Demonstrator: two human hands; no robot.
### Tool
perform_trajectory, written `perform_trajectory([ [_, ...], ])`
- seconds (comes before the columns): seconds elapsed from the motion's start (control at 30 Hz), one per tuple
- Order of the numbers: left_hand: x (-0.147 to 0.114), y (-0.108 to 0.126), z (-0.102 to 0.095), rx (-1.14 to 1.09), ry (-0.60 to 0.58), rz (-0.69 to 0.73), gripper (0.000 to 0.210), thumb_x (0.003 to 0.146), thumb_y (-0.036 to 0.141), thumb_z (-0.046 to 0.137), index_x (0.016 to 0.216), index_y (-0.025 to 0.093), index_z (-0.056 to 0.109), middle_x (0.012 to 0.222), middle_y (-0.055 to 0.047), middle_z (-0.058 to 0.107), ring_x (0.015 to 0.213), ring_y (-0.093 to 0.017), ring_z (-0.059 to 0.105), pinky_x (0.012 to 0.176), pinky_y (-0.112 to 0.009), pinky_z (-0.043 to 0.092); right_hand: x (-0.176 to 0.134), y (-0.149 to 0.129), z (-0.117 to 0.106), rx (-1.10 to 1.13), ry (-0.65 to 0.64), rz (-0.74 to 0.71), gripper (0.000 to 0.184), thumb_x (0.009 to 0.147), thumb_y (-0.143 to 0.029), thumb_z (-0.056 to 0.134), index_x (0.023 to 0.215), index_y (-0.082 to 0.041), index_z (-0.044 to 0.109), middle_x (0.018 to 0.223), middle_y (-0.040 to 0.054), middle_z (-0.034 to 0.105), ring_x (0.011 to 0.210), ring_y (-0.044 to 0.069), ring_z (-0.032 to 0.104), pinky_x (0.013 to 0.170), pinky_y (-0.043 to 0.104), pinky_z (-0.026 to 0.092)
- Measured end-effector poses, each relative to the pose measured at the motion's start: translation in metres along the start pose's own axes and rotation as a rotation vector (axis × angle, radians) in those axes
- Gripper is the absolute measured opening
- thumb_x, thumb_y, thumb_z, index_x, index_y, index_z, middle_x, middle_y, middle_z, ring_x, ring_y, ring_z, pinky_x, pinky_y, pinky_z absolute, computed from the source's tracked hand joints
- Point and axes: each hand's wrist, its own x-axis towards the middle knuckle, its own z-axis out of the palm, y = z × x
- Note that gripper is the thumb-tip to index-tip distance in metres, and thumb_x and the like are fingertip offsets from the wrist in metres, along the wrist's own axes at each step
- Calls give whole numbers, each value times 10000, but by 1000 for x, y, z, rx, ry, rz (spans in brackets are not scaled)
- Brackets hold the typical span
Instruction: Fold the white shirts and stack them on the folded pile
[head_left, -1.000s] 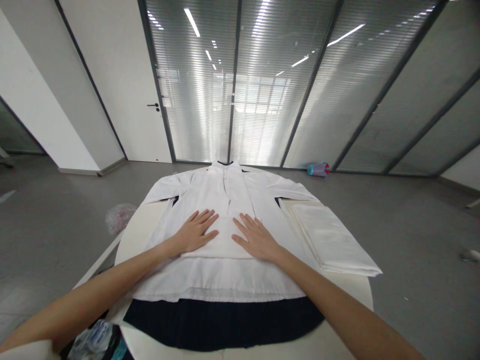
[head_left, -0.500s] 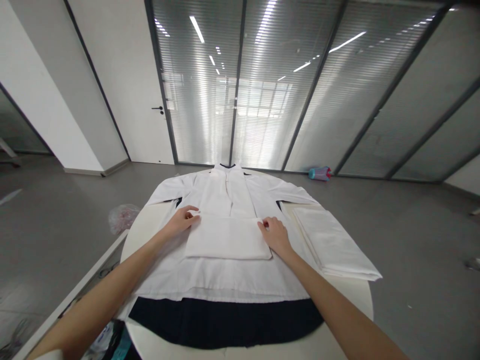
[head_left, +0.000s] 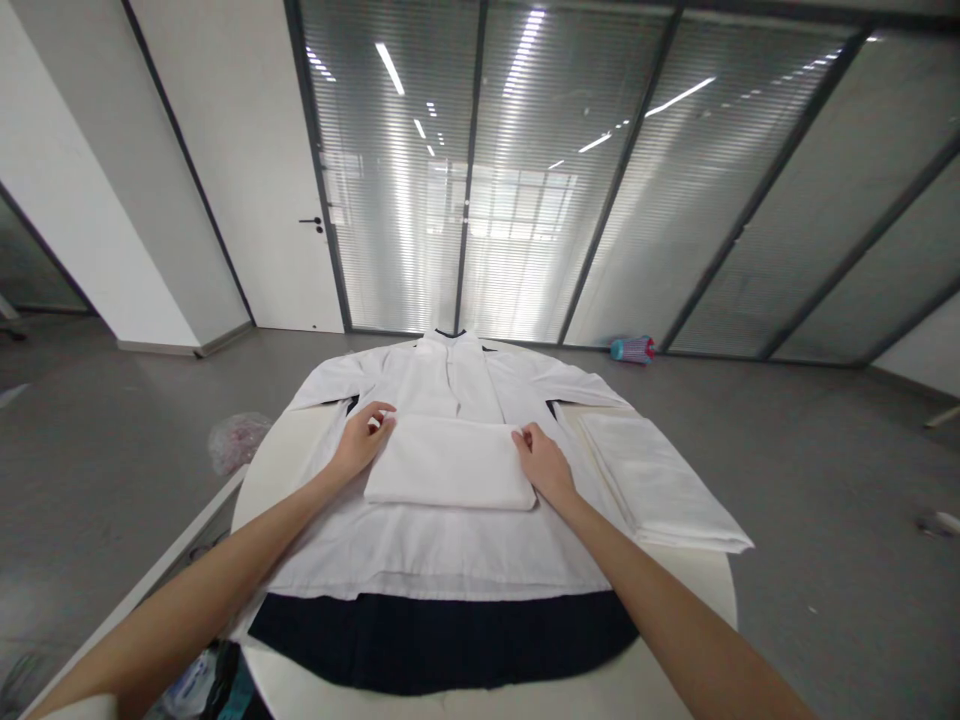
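Note:
A folded white cloth lies across the middle of a white shirt, which is spread out with its collar at the far side. My left hand pinches the cloth's far left corner between thumb and fingers. At the far right corner, my right hand grips the edge the same way. Beneath the shirt, a dark navy fabric shows past the near hem, with small dark bits at the armpits and collar. A second folded white cloth rests to the right, beyond my right hand.
All the fabric lies on a round white table. To the left on the floor is a clear plastic bag. A white-edged frame with items below stands by the table's left side. A pink and blue object lies near the glass partition.
Both hands have shifted the folded cloth very slightly away from me over the shirt, keeping their hold on its far corners. The camera view has moved a little.

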Motion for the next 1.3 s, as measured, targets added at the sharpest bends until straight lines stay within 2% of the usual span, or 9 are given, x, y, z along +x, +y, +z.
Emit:
perform_trajectory([
  [0.33,1,-1,1,116,48,-36,361,768,391,588,1060,182,624,785,-12,599,656,-157,561,638,-266,463,1,-8,0,-95,21,-4,283,1028,-409,399,1068,-205,592,946,101,713,875,232,664,732,315,417],
  [0.53,3,1,4,123,41,-43,359,750,391,597,1048,191,616,752,3,593,653,-163,572,674,-286,467,-1,1,-11,323,-27,68,367,1003,-483,410,1012,-182,621,927,92,713,843,210,674,712,293,457],
  [0.63,-5,0,-5,79,23,-122,478,757,469,618,1147,196,585,715,17,576,616,-160,560,595,-268,448,-20,13,-20,556,-166,55,383,967,-458,469,1196,-163,553,721,20,671,643,184,650,610,275,453],
  [0.7,-17,0,-16,3,-57,-238,568,774,560,605,1198,185,559,661,24,568,548,-151,524,506,-243,392,-37,22,-25,663,-269,30,468,933,-434,520,1299,-147,466,612,-34,615,563,175,611,565,265,434],
  [0.8,-41,6,-36,-114,-300,-344,642,783,643,590,1215,169,556,591,37,547,482,-127,465,459,-219,315,-58,30,-30,753,-360,-29,533,859,-376,604,1309,-139,445,635,-39,614,596,167,602,579,263,437],
  [0.9,-63,19,-47,-161,-436,-287,653,765,609,663,1252,185,563,641,37,547,520,-111,451,487,-214,313,-66,30,-27,790,-282,-74,503,758,-295,660,1223,-171,513,780,-6,650,691,159,613,664,282,476],
  [1.03,-78,29,-47,-176,-437,-211,599,751,530,724,1237,202,605,683,43,512,543,-94,416,501,-209,323,-68,20,-18,871,-110,-111,404,758,-314,606,1143,-204,553,851,13,621,772,167,620,723,299,497],
  [1.17,-80,27,-43,-251,-376,-165,511,758,516,725,1135,176,663,646,43,460,563,-102,445,509,-210,356,-70,14,-9,850,-66,-117,293,820,-360,522,1082,-231,552,760,-10,549,645,148,560,588,255,437],
  [1.3,-77,27,-42,-232,-348,-226,502,730,555,730,1047,167,702,649,26,493,499,-91,458,444,-207,341,-67,16,-4,780,-82,-109,232,840,-359,487,1016,-228,562,750,-23,506,545,122,481,509,237,353],
])
